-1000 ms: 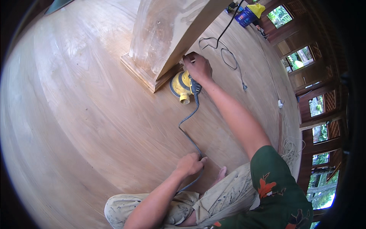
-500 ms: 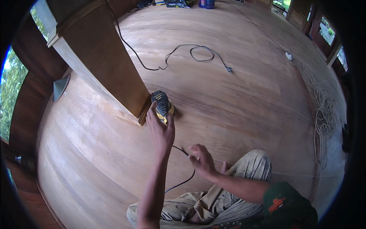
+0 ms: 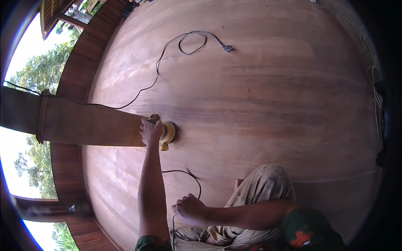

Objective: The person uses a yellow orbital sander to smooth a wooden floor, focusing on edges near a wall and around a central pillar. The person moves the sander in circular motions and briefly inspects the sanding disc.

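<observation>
My left hand [image 3: 151,132] is closed around the head of a yellow and black orbital sander [image 3: 168,133] at the foot of a wooden post [image 3: 96,124]. The sander's round body and dark rim show to the right of my fingers, and a short yellow spout sticks out toward me. Nearer my lap, my right hand [image 3: 189,209] is curled closed on the black sander cord [image 3: 184,171]. That cord curves from beside my left forearm into the fist and comes out below it.
Another black cord [image 3: 157,75] runs from the post across the wooden floor [image 3: 259,108] and ends in a plug [image 3: 228,49]. Pale coiled cable [image 3: 374,69] lies along the right edge. My bent knee [image 3: 268,180] is at the lower right; a low wooden wall [image 3: 69,171] borders the left.
The view has swung, and the post now lies sideways in it. My left hand has shifted its hold on the sander, which is turned differently. My right hand has moved nearer and closed on the cord.
</observation>
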Available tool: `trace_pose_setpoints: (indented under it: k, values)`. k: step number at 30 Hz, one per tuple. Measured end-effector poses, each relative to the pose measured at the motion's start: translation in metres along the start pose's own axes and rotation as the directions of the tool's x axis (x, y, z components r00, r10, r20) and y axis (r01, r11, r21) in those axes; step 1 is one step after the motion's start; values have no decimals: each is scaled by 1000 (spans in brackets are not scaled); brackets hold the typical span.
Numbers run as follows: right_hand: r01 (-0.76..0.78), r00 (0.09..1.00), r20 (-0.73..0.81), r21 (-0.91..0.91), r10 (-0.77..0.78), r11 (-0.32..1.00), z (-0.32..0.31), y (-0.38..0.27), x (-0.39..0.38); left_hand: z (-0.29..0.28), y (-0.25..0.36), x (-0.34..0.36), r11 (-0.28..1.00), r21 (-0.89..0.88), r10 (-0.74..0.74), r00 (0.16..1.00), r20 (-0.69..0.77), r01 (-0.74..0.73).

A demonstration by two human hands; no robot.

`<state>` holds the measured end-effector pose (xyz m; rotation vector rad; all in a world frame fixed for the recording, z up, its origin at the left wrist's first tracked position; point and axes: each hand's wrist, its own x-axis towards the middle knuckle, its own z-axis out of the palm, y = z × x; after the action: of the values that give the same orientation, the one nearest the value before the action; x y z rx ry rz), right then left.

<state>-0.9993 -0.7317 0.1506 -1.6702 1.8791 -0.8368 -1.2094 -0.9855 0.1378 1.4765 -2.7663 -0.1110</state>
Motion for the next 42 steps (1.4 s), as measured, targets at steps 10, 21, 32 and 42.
trace_pose_setpoints:
  k: [10,21,32,42]
  values:
    - [66,992,113,-138,-51,988,-21,-11,-11,10,-17,5,967,197,207,948,-240,-161]
    - [46,998,52,-216,-36,975,-32,-12,-12,12,-3,5,971,195,187,951,-244,-141]
    - [42,993,115,-212,-18,976,-22,-10,-4,1,-35,32,948,37,319,945,-67,-317]
    - [57,985,172,-239,-16,969,-23,-14,-7,8,-52,17,940,8,338,930,-143,-341]
